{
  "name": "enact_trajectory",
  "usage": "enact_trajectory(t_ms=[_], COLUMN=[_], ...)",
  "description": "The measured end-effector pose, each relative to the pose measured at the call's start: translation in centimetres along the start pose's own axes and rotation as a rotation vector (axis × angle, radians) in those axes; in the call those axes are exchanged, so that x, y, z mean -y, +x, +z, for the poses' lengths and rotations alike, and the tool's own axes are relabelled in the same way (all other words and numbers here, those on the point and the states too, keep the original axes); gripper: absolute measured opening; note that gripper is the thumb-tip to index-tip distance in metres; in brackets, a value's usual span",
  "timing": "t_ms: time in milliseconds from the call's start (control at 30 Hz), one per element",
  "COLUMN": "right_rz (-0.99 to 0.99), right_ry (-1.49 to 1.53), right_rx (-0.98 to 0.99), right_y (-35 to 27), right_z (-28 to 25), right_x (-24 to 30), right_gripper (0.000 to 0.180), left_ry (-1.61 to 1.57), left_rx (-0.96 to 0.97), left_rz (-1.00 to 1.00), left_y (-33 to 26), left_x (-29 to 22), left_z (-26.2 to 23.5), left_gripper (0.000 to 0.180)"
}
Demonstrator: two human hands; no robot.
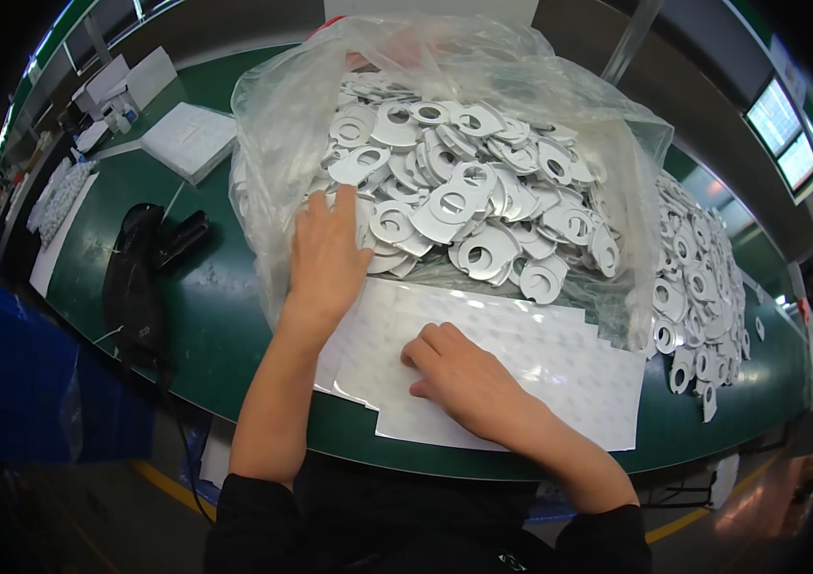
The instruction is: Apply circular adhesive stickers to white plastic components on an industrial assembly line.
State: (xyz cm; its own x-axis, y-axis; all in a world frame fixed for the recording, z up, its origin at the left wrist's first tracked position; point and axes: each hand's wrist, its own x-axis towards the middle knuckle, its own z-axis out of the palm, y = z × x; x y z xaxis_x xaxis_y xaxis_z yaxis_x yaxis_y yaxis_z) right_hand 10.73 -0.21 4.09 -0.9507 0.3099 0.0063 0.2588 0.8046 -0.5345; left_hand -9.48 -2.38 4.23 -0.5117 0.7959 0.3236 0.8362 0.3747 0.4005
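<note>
Sheet (560,368) white, dotted; right hand (469,378) flat on it; left hand (328,258) open on bag (273,105).

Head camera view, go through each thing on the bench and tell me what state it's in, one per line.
Clear plastic bag: open, heaped with white ring-shaped pieces.
Left hand: flat, fingers reaching into the bag's pieces.
Right hand: resting on the white dotted sheets, fingers curled.
Dotted sheets: lying flat, overlapping.
Loose pile of ring pieces: spread out on the green table.
Black pouch: lying flat.

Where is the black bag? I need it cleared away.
In the head view, the black bag lies on the green table, left of the left hand and clear plastic bag.
</note>
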Motion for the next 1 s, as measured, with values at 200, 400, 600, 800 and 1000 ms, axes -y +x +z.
enact_trajectory(t_ms=[200,400,600,800,1000], right_rz=[-0.016,-0.188,-0.336,-0.299,0.145], right_ry=[0.032,-0.087,-0.145,0.624,1.009], right_rx=[0.043,-0.086,-0.163,-0.132,-0.879], right_y=[0.1,-0.6,-1.1,-2.1,-0.9], right_z=[0.0,1.0,0.9,-3.6,-4.1], right_x=[-0.6,-0.6,-1.3,-0.2,-3.6], right_gripper=[0.022,0.014,0.012,0.022,0.019], left_ry=[-0.182,-1.815,-2.002,-1.978,-1.859], left_rx=[-0.183,0.639,1.012,1.014,0.872], left_rz=[0.16,-0.181,-0.534,-0.493,-0.575], left_y=[0.1,-1.0,-2.5,-2.6,-3.2], left_x=[-1.3,-4.8,-4.7,-4.8,-5.8], left_z=[-1.3,1.5,5.9,7.4,5.8], left_gripper=[0.071,0.068,0.043,0.058,0.06])
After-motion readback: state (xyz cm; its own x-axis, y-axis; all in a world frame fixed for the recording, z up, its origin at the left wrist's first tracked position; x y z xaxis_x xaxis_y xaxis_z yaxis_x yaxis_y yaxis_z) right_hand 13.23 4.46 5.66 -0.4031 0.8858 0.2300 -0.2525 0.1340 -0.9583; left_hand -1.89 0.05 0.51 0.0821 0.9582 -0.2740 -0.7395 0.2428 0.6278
